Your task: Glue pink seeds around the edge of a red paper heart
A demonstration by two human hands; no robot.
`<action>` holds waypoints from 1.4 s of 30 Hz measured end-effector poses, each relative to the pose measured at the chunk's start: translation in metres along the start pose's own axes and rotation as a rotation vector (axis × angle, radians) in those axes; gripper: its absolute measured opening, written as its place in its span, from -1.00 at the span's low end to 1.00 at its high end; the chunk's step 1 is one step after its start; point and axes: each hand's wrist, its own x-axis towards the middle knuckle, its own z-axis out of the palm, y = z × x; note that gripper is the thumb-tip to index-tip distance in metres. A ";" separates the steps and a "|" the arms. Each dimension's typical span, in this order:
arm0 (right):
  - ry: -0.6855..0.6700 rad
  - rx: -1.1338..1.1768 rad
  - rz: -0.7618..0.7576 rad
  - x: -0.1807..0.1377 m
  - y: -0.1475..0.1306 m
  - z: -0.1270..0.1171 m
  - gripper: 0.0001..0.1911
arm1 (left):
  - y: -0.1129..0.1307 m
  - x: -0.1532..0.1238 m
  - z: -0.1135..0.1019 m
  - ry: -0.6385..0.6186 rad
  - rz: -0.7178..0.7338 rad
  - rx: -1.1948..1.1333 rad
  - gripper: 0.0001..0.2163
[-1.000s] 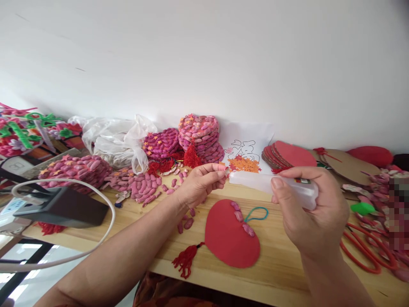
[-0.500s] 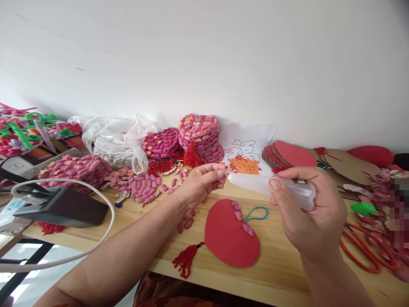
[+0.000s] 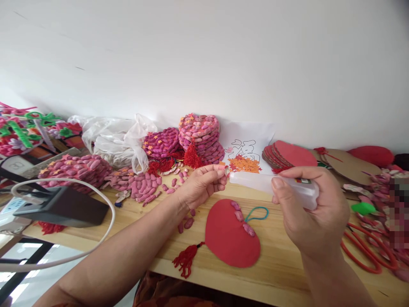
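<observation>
My left hand (image 3: 207, 179) is closed in a pinch on a small pink peanut shell (image 3: 226, 170), its pale hollow side partly showing. My right hand (image 3: 309, 209) wraps round a translucent glue bottle (image 3: 255, 181), held nearly level with its tip pointing at the shell and a small gap between them. Below the hands lies a red heart-shaped card (image 3: 230, 238) with several pink shells (image 3: 239, 216) along its upper right edge. A teal cord loop (image 3: 258, 209) extends from the heart's notch, and a red tassel (image 3: 185, 259) from its lower left.
Loose pink shells (image 3: 145, 187) lie left of centre, before a white plastic bag (image 3: 111, 140). Shell-covered stacks (image 3: 200, 136) stand by the wall. Orange paper stars (image 3: 244, 164) lie on a drawn sheet. Red-handled scissors (image 3: 364, 251) are at right; a black box (image 3: 67, 207) with a white cable is at left.
The glue bottle and my right hand have drawn back slightly to the right, so the tip has come away from the shell. My left hand stays almost in place.
</observation>
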 end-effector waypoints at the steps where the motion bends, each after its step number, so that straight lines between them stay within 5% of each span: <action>1: 0.001 0.001 0.003 0.000 0.000 0.000 -0.80 | 0.000 0.000 0.000 -0.001 -0.002 0.002 -0.64; 27: -0.047 0.047 0.049 -0.005 0.000 0.000 -0.80 | 0.000 0.000 0.000 0.034 -0.007 -0.019 -0.65; 30: -0.084 0.248 0.199 -0.001 0.005 0.002 -0.81 | -0.001 0.000 0.000 0.055 -0.020 -0.026 -0.63; 35: -0.141 0.765 0.654 0.017 0.014 0.007 -0.71 | -0.001 0.000 -0.001 0.026 -0.011 -0.007 -0.64; 39: -0.124 0.909 0.974 0.026 0.015 0.008 -0.71 | -0.002 0.000 0.000 0.010 -0.011 0.030 -0.63; 42: -0.144 0.950 1.034 0.027 0.018 0.007 -0.74 | -0.003 -0.002 0.000 -0.013 0.002 0.071 -0.64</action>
